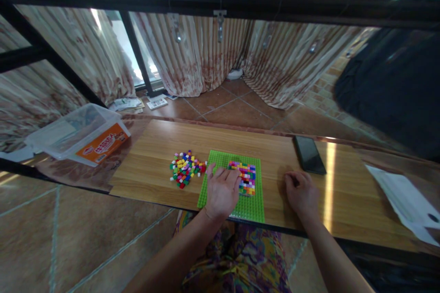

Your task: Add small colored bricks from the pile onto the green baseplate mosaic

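Left hand: lies flat on the green baseplate, fingers spread and released, tips touching the left edge of the built block patch; grasps nothing.
Right hand: rests on the wooden surface just right of the baseplate, fingers curled loosely under; whether they hold a block, cannot tell.
Loose blocks: small multicoloured pile on the surface, just left of the baseplate's upper corner.
Baseplate position: near edge sits at the surface's front lip.
Risk, slide: a push from the flat palm could likely shove the baseplate off the lip.
Risk, scatter: a sweeping wrist may knock loose blocks to the floor.
Risk, dislodge: fingertips pressing sideways could pop seated blocks.
Nearby: black phone and plastic tub, well apart.
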A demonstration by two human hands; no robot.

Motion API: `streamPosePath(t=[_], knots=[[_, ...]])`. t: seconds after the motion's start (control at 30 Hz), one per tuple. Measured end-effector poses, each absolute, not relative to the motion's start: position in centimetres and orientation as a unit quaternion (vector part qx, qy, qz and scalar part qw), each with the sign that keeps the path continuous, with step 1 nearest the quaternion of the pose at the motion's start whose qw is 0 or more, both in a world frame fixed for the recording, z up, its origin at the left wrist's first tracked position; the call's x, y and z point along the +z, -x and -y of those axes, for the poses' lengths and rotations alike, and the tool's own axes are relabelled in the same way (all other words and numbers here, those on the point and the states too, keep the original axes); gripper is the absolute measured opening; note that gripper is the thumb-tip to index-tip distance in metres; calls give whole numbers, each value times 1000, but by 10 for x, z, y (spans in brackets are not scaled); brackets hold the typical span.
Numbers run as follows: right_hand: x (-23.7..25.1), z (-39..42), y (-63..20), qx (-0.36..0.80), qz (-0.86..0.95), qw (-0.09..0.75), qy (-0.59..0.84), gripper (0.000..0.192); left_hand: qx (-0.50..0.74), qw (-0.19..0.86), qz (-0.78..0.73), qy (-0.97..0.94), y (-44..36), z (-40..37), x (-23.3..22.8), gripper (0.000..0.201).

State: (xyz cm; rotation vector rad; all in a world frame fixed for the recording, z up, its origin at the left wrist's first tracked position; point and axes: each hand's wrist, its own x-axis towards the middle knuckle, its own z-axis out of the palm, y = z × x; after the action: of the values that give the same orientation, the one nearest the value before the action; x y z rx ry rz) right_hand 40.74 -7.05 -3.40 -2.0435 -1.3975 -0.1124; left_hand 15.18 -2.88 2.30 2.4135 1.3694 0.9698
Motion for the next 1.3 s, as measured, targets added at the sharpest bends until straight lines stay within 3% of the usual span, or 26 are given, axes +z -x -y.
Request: streamPosePath(t=[0.37, 1.3], knots=[[-33, 70, -407, -43, 527, 324, 784, 30, 326, 96, -421, -841, -145, 33, 19, 24], [-34, 71, -407, -50, 527, 315, 788, 27, 316, 56, -419, -850, -147, 33, 15, 25]])
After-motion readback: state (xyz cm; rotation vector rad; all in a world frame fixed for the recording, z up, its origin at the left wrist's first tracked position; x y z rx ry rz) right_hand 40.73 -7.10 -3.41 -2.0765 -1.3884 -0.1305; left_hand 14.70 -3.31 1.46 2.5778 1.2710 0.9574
